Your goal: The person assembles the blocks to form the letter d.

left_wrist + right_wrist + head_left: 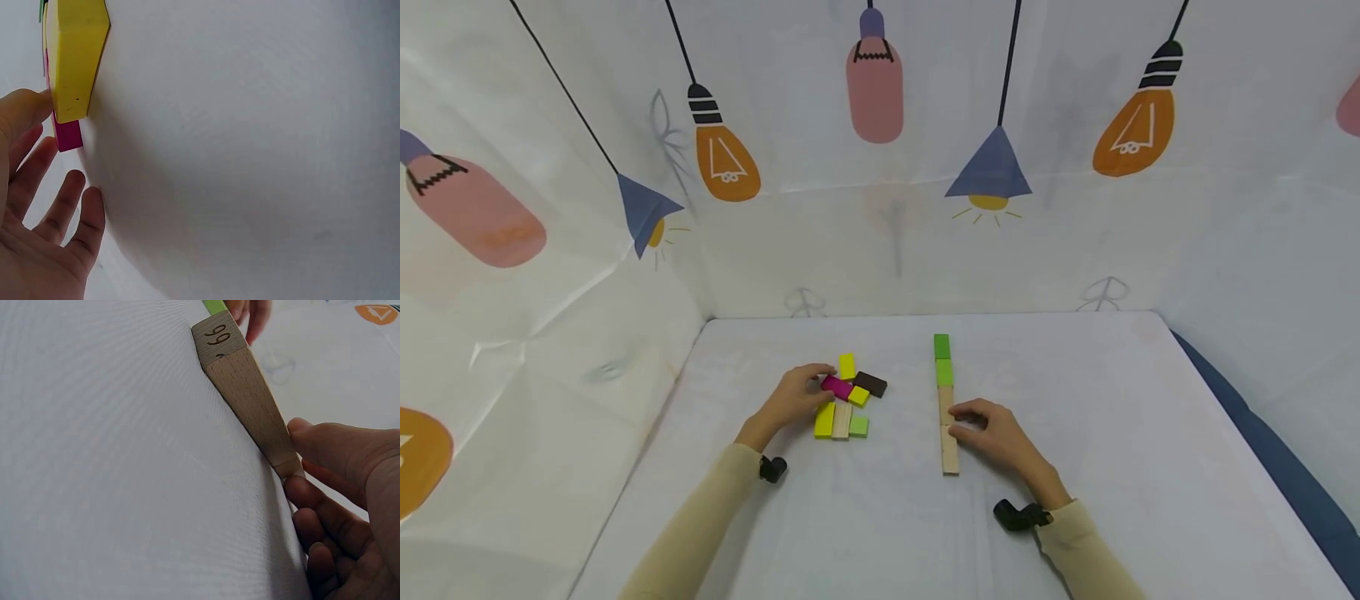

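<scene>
Head view: the right hand [997,433] has its fingers loosely bent, fingertips at the side of a single-file row on the white counter [880,533]. The row is two green blocks [943,372] at the far end, then two plain wooden blocks [950,450], and its far tip sits near the counter's back edge. Over on the left, the left hand [790,396] has its thumb and forefinger spread around the end of a magenta block [835,387] in a tight little colored cluster. There's a bare strip between cluster and row, plus tons of elbow room out to the right edge and in front.

Left wrist view: fingers spread, magenta end poking out past a yellow block [81,62]; can't tell if the hand's touching the magenta. Lots of bare white beside them.

Right wrist view: thumb and forefinger near the wood's edge, relaxed, wide white surface alongside.
</scene>
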`<state>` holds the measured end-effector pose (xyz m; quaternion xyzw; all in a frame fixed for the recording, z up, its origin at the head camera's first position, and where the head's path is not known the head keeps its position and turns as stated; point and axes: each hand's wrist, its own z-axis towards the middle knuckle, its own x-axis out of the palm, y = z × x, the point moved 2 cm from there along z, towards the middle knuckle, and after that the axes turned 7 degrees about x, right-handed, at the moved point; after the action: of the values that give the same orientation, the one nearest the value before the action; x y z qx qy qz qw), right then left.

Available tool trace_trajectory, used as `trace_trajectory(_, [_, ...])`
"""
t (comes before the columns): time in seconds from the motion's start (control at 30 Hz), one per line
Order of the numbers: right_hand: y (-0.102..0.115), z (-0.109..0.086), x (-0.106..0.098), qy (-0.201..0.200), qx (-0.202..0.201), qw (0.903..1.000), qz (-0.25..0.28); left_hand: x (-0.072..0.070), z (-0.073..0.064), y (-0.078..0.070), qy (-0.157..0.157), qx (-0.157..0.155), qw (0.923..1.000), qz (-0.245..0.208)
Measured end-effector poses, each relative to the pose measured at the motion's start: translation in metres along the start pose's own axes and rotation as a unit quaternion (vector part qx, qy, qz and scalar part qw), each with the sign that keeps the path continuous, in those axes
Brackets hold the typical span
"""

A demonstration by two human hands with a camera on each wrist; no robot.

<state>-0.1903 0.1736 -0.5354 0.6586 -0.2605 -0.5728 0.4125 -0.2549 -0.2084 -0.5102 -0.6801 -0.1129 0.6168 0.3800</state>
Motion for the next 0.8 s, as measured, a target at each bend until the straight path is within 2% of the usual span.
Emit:
trace_trajectory(0.17, [0.0021, 0.0003, -0.0004, 0.003, -0.001, 1.0, -0.004, 0.0004, 0.0017, -0.0002, 0.011, -0.01, 0.9998, 0.012])
trace_trajectory(0.5, [0.0003, -0.0004, 0.0003, 0.004, 0.003, 0.9999, -0.009, -0.0013, 0.0024, -0.0034, 0.026, -0.007, 0.9991, 0.032])
trace_trajectory(0.8, [-0.0003, 0.0001, 0.0011, -0.005, 0.008, 1.0, -0.001, -0.0038, 0.0077, 0.001, 0.056, 0.014, 0.9962, 0.065])
